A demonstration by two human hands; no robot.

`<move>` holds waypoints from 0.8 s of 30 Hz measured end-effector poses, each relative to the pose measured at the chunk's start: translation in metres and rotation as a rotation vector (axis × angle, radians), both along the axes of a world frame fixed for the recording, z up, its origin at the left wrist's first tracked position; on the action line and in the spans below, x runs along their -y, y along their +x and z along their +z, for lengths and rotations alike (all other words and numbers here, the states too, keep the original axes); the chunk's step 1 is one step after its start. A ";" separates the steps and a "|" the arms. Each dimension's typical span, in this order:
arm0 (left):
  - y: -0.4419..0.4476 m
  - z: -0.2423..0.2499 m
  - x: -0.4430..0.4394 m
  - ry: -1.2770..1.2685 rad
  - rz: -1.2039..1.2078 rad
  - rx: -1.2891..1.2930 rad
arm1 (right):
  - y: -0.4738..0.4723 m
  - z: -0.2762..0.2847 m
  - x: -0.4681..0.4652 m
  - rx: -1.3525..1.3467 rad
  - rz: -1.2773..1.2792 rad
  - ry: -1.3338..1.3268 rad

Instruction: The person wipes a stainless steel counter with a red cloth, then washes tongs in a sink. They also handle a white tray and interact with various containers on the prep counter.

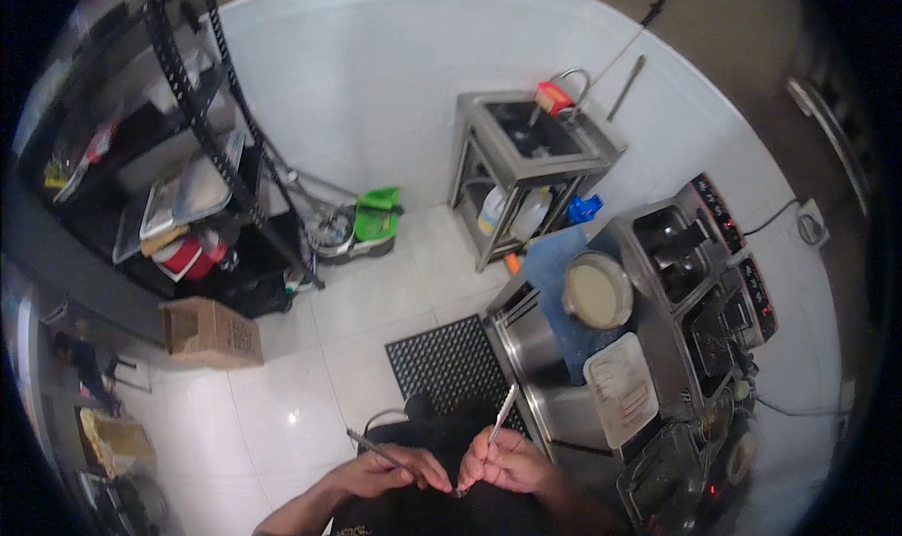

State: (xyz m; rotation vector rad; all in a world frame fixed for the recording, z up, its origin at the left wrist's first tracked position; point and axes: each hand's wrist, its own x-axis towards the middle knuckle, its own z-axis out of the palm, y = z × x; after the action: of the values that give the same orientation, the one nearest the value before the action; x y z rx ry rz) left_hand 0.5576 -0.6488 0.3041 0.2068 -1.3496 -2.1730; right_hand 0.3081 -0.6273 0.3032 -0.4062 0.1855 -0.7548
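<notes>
My left hand [394, 471] holds a slim dark metal utensil [370, 446] that points up and to the left. In my right hand [513, 462] is a slim, pale metal piece with a scalloped edge [504, 413], tilted up to the right. The fingertips of both hands come close together in front of my dark clothing, around a small shiny end. Whether the two pieces join there, like the arms of tongs, I cannot tell. To the right, a pot [626, 282] of cream-coloured liquid [592, 295] rests on a blue cloth [550, 261], beside a white tray [607, 367] with brown residue.
Two-basin electric fryer [669, 254] lines the right wall. Ahead are a steel sink [486, 102] and a black perforated mat [451, 360]. At left, a black shelving rack [239, 184], a cardboard box [239, 335] and a green dustpan [377, 212] occupy the tiled floor.
</notes>
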 end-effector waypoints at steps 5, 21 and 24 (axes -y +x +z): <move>0.005 -0.015 0.026 -0.129 0.120 0.029 | 0.008 0.003 0.039 -0.149 0.093 0.042; -0.014 -0.006 0.169 0.216 0.233 0.230 | -0.008 0.011 0.213 -0.253 0.133 0.116; -0.029 -0.009 0.208 0.190 0.229 0.129 | -0.022 -0.001 0.238 -0.130 0.027 0.078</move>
State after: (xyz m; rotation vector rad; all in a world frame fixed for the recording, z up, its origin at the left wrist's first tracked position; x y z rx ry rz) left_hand 0.5288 -0.8566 0.2948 0.5555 -1.1247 -2.1203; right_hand 0.2866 -0.8655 0.3018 -0.3836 0.3302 -0.6930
